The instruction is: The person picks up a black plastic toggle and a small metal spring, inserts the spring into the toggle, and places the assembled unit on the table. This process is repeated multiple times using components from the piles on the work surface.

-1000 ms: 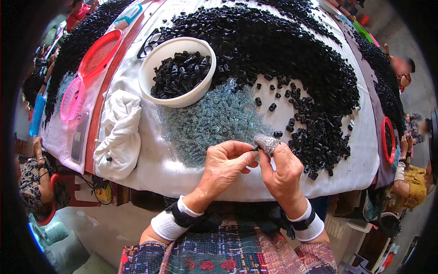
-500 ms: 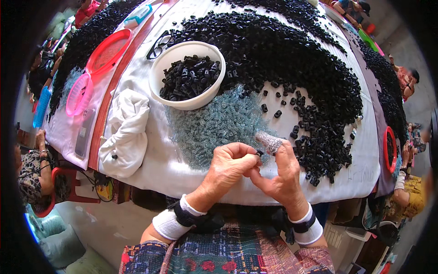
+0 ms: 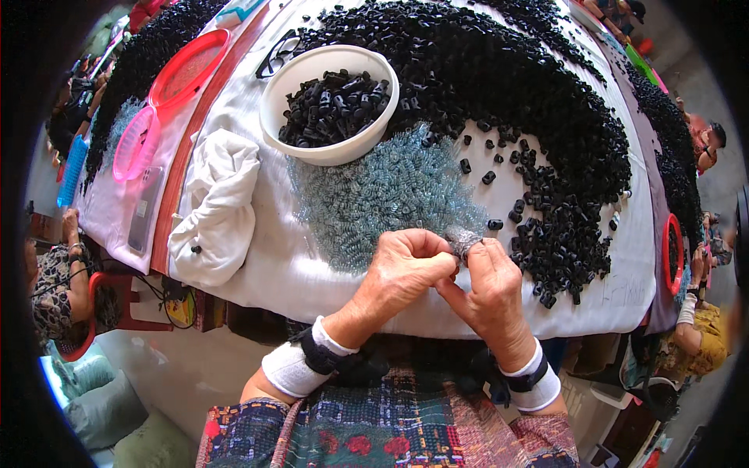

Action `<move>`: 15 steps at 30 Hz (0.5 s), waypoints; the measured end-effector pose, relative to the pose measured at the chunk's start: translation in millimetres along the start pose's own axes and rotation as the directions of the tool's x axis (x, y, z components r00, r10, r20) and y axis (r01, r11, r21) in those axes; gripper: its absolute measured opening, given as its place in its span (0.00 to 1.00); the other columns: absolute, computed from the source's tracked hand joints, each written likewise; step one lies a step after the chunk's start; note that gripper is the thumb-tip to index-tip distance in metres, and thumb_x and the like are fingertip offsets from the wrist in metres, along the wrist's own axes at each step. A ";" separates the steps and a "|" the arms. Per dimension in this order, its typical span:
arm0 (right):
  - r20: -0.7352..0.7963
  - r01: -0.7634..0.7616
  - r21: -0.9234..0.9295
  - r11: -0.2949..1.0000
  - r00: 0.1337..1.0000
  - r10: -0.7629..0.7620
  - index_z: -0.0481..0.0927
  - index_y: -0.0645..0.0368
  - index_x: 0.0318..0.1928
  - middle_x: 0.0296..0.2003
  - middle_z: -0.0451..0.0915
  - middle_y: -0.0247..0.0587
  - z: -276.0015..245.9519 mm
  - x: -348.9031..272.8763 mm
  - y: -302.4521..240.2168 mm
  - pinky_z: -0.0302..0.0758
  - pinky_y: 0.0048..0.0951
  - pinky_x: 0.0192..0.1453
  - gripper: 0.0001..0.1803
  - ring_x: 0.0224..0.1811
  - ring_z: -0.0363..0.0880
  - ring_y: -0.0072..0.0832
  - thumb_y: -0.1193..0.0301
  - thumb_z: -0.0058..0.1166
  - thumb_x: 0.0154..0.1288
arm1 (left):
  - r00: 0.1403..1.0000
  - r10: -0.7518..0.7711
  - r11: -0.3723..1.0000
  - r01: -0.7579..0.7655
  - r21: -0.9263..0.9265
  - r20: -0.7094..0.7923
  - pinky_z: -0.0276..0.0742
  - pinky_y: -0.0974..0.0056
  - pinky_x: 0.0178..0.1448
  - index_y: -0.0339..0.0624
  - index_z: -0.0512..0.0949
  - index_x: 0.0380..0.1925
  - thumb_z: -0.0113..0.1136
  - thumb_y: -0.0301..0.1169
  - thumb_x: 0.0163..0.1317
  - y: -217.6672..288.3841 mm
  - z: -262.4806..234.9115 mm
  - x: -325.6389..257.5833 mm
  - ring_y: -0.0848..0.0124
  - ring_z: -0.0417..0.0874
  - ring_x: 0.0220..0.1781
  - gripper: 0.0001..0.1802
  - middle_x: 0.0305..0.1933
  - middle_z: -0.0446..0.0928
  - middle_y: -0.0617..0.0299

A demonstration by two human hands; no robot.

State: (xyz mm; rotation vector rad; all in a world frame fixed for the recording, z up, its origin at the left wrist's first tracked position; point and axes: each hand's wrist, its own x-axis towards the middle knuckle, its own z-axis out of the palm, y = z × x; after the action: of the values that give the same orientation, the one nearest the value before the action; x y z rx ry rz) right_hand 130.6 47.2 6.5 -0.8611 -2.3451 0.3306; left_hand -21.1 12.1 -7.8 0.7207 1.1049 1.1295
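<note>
The right hand [image 3: 491, 285] has closed in on the left hand [image 3: 406, 269], so their fingertips now nearly meet.

The left fingers are pinched on a small dark piece [image 3: 455, 274], mostly hidden, above the near tabletop [image 3: 289, 277]; the right fingers are bent beside it, a silvery wrapping [image 3: 464, 239] at their tips, and whether they grip anything cannot be told. Black pieces partly fill the white bowl [image 3: 270, 118]; a far larger heap of black pieces [image 3: 499, 86] and a mound of clear springs [image 3: 382, 199] lie outside it, so much seems left.
</note>
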 end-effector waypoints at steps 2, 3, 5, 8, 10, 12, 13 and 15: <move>-0.005 -0.008 0.000 1.000 1.000 0.008 0.69 0.62 0.26 0.24 0.70 0.46 1.6 -1.5 1.3 0.71 0.39 0.28 0.14 0.27 0.72 0.43 0.73 0.64 0.45 | 1.000 0.000 1.000 0.000 0.002 -0.002 0.74 0.75 0.37 0.33 0.79 0.28 0.59 0.23 0.56 1.0 0.6 0.5 0.80 0.77 0.32 0.03 0.28 0.79 0.65; -0.013 -0.013 -0.002 1.000 1.000 0.013 0.69 0.62 0.27 0.24 0.70 0.47 2.6 -2.0 2.0 0.71 0.39 0.28 0.14 0.26 0.72 0.43 0.73 0.64 0.45 | 1.000 0.000 0.999 0.001 0.034 -0.012 0.74 0.75 0.37 0.34 0.79 0.29 0.59 0.24 0.56 2.6 1.5 0.5 0.80 0.77 0.31 0.04 0.29 0.79 0.65; -0.013 -0.015 -0.003 1.000 1.000 0.015 0.69 0.63 0.27 0.24 0.70 0.47 2.7 -2.5 2.1 0.71 0.39 0.28 0.14 0.26 0.72 0.43 0.74 0.64 0.45 | 1.000 -0.001 0.998 0.002 0.066 -0.022 0.74 0.75 0.37 0.34 0.79 0.29 0.59 0.24 0.56 2.8 2.3 -0.5 0.80 0.77 0.31 0.04 0.29 0.79 0.65; -0.014 -0.024 -0.013 1.000 1.000 0.024 0.69 0.63 0.28 0.25 0.71 0.47 2.1 -3.8 1.9 0.71 0.39 0.28 0.14 0.26 0.72 0.44 0.74 0.63 0.45 | 0.999 0.038 0.999 -0.038 -0.002 -0.001 0.74 0.76 0.38 0.34 0.80 0.31 0.60 0.26 0.58 -0.1 2.5 -1.6 0.81 0.77 0.32 0.05 0.30 0.80 0.65; -0.011 -0.035 -0.020 0.999 0.999 0.035 0.70 0.63 0.28 0.25 0.71 0.48 1.8 -3.1 3.4 0.71 0.39 0.28 0.14 0.26 0.72 0.44 0.74 0.64 0.45 | 0.999 0.037 0.996 -0.036 -0.075 0.004 0.75 0.75 0.38 0.34 0.80 0.33 0.61 0.28 0.59 -2.8 1.9 -1.0 0.80 0.78 0.32 0.07 0.31 0.80 0.65; -0.014 -0.026 -0.017 1.000 1.000 0.026 0.70 0.64 0.29 0.24 0.71 0.47 0.6 -1.5 3.9 0.71 0.39 0.28 0.14 0.26 0.72 0.44 0.74 0.64 0.46 | 1.000 -0.019 0.998 0.018 -0.068 -0.014 0.76 0.75 0.38 0.34 0.80 0.34 0.61 0.29 0.60 1.5 0.9 -1.3 0.79 0.79 0.32 0.08 0.31 0.80 0.64; -0.013 -0.028 -0.016 0.999 1.000 0.028 0.70 0.64 0.29 0.24 0.71 0.47 1.4 -1.7 5.1 0.71 0.39 0.28 0.14 0.26 0.72 0.44 0.74 0.64 0.46 | 0.997 -0.072 0.996 0.070 -0.061 -0.033 0.76 0.74 0.38 0.33 0.80 0.35 0.61 0.29 0.61 2.9 0.1 -1.3 0.79 0.79 0.32 0.09 0.32 0.80 0.63; -0.010 -0.033 -0.017 0.999 0.999 0.033 0.71 0.64 0.29 0.24 0.71 0.47 1.9 -1.8 6.1 0.72 0.38 0.28 0.14 0.26 0.72 0.44 0.74 0.64 0.46 | 0.998 -0.055 0.998 0.055 -0.045 -0.015 0.77 0.74 0.38 0.33 0.80 0.35 0.61 0.30 0.61 0.8 -1.9 -2.1 0.78 0.80 0.32 0.09 0.32 0.80 0.62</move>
State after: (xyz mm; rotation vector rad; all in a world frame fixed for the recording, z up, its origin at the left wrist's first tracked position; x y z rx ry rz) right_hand 133.5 50.6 1.6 -0.9086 -2.3295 0.3201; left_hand -23.2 10.3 -7.1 0.6437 1.1039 1.1117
